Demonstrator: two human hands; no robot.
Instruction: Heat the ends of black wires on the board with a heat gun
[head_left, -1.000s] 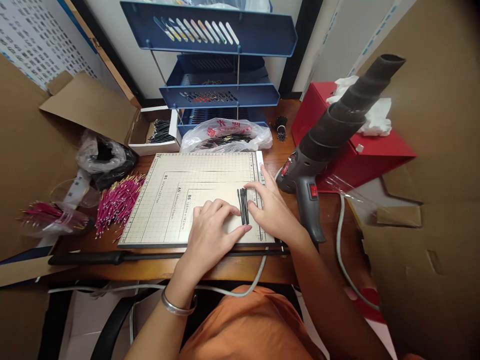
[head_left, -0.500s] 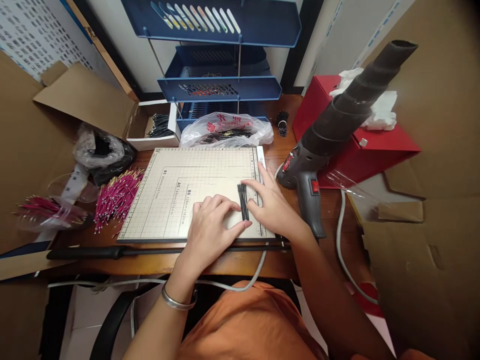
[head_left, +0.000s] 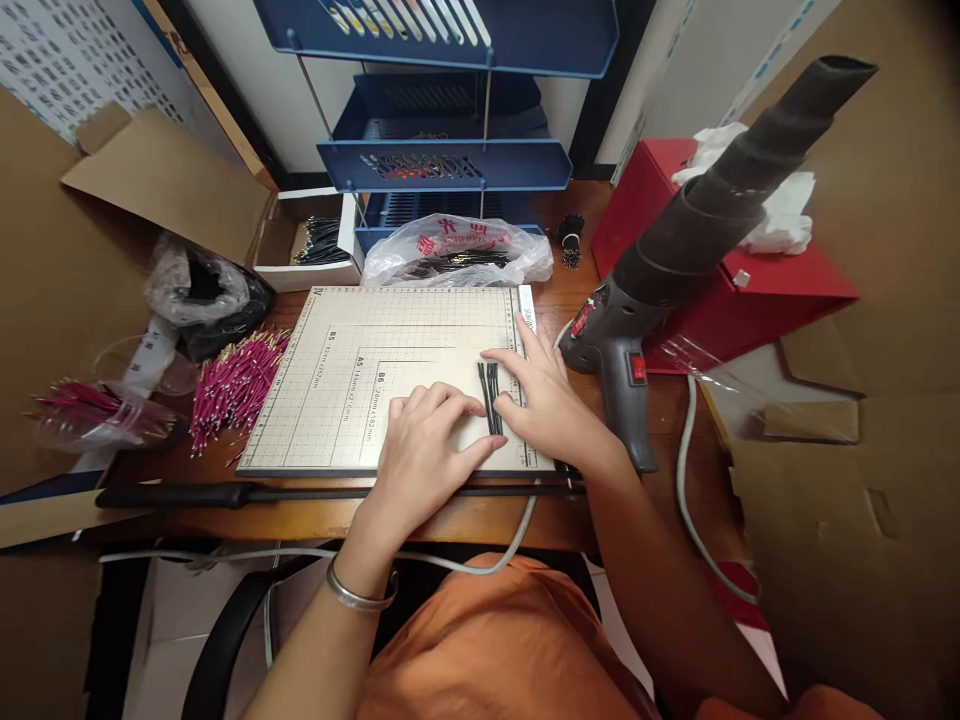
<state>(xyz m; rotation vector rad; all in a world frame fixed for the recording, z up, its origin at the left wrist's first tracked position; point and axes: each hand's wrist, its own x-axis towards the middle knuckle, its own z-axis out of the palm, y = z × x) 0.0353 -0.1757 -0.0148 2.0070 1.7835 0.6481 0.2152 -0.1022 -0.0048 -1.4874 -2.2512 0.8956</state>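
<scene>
A small bundle of short black wires (head_left: pixel 491 400) lies on the right part of the cream paper-cutter board (head_left: pixel 405 330), slightly fanned at its far end. At its left side is my left hand (head_left: pixel 431 435), thumb and forefinger spread around the near part, the thumb tip at the near end. My right hand (head_left: pixel 544 405) rests on the right side, its thumb beside the wires and forefinger at their far end, other fingers stretched over the board's edge. Neither hand's fingers are closed round the bundle.
Right of the board stands a heat gun (head_left: pixel 630 320) before a red box (head_left: pixel 787 300). Magenta wires (head_left: pixel 236 390) lie left. The cutter's black handle (head_left: pixel 176 495) runs along the front edge. Behind are a plastic bag (head_left: pixel 457 250), an open box (head_left: pixel 307 270) and blue trays (head_left: pixel 450 165).
The black wires have spread apart somewhat at their far end. Both hands keep nearly the same pose, while the whole view has shifted slightly.
</scene>
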